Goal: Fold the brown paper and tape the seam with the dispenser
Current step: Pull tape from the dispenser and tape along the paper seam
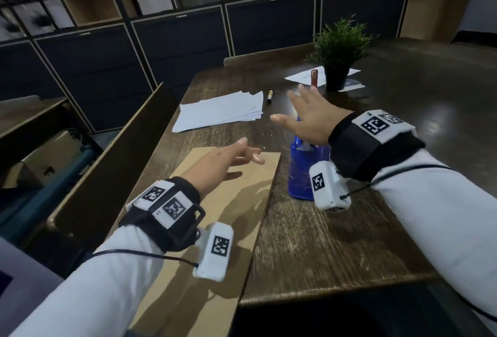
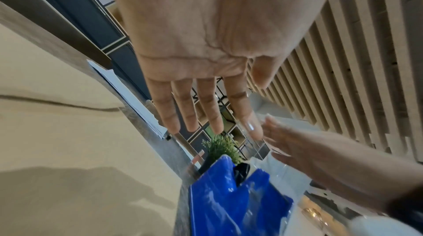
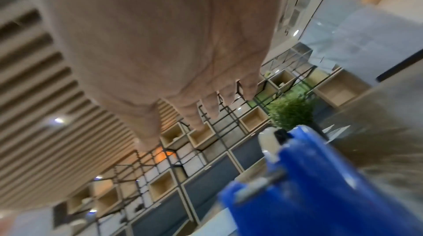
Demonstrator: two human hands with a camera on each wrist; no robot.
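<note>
**Both hands raised flat over paper and dispenser**

The left hand (image 1: 220, 164) hovers above the far end of the brown paper (image 1: 215, 218), palm down, fingers straight and slightly spread, holding nothing. The paper lies flat on the dark wooden table (image 1: 336, 242), its near end overhanging the table's front edge. The right hand (image 1: 306, 118) floats at about two o'clock from the left, fingers splayed wide and empty, directly over the blue tape dispenser (image 1: 304, 170). The dispenser stands just beside the paper's right edge. A stack of white sheets (image 1: 220, 113) lies at twelve o'clock from the paper; a potted plant (image 1: 338, 51) stands farther back at one o'clock.
</note>
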